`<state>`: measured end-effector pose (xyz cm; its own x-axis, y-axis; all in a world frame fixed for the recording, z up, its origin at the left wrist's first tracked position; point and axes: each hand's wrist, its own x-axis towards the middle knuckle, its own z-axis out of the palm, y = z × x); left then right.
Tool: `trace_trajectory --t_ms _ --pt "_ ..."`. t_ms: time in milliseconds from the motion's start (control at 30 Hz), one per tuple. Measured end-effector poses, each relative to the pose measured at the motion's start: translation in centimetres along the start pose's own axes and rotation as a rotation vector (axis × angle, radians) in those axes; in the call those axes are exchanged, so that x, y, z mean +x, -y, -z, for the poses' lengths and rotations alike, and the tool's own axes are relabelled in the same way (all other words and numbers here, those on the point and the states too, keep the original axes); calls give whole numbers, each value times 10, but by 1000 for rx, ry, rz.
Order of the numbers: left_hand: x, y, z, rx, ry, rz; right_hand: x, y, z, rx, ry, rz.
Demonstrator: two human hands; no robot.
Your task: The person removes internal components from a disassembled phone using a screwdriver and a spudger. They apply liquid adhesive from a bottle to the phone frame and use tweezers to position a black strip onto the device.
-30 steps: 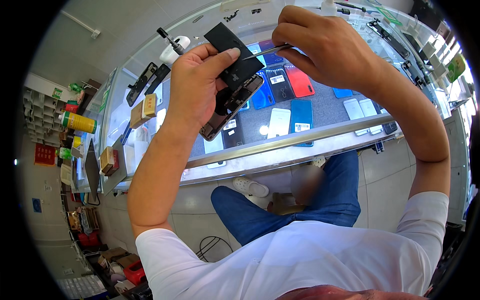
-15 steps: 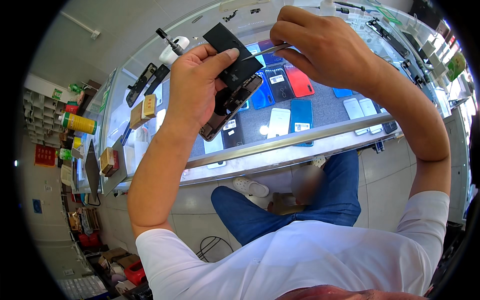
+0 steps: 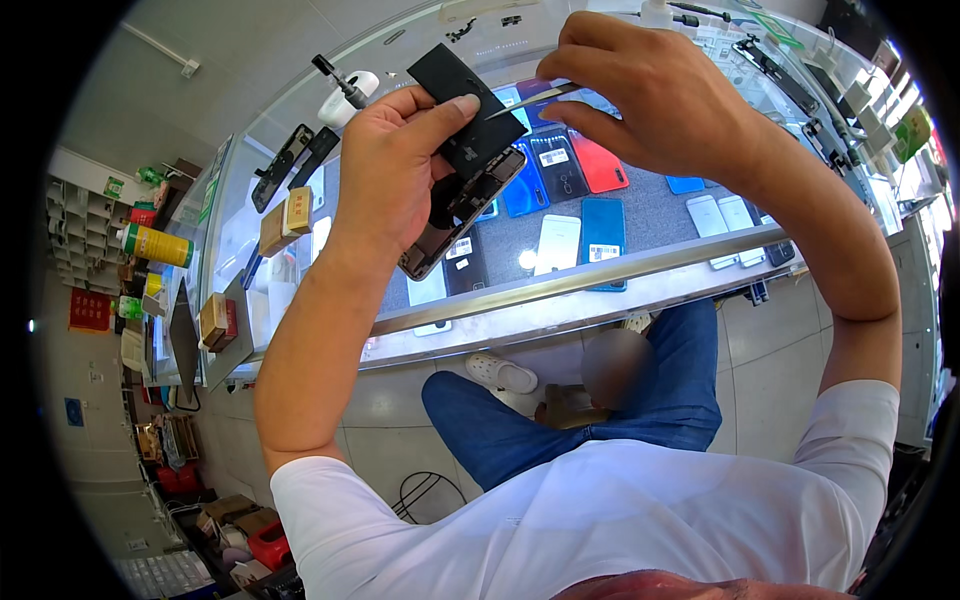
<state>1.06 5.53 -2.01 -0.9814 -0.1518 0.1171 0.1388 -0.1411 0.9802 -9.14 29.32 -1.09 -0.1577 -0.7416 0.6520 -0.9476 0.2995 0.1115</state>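
Note:
My left hand [image 3: 388, 165] is closed on a flat black rectangular phone battery [image 3: 452, 82], its thumb pressed on the face. Beneath the battery, in the same hand, is an opened phone body [image 3: 468, 212] with inner parts bared along its edge. Metal tweezers [image 3: 538, 101] are held between the fingers and thumb of my right hand [image 3: 650, 95]. Their tip meets the battery's right edge, near its lower end; whether it presses on it I cannot tell. My left fingers behind the battery are mostly hidden.
Below both hands lies a glass-topped display counter [image 3: 390, 262] with several phones inside, among them a red phone [image 3: 598, 160]. Small yellow boxes [image 3: 287, 224], a dark phone frame [image 3: 282, 168] and a white round device with a black-handled tool [image 3: 345, 92] stand at the left.
My right hand's fingers have shifted a little on the tweezers, whose rear end has risen slightly. The left hand, battery and phone body are nearly still.

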Motion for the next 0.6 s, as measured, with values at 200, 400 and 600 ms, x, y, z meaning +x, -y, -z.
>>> trace_trajectory --t_ms 200,400,600 --pt "0 0 1 10 -9 9 1 0 2 -10 35 10" --pt "-1 0 1 15 -4 12 2 2 -1 13 -52 19" --pt "0 1 1 0 -1 6 0 -2 -1 13 14 20"
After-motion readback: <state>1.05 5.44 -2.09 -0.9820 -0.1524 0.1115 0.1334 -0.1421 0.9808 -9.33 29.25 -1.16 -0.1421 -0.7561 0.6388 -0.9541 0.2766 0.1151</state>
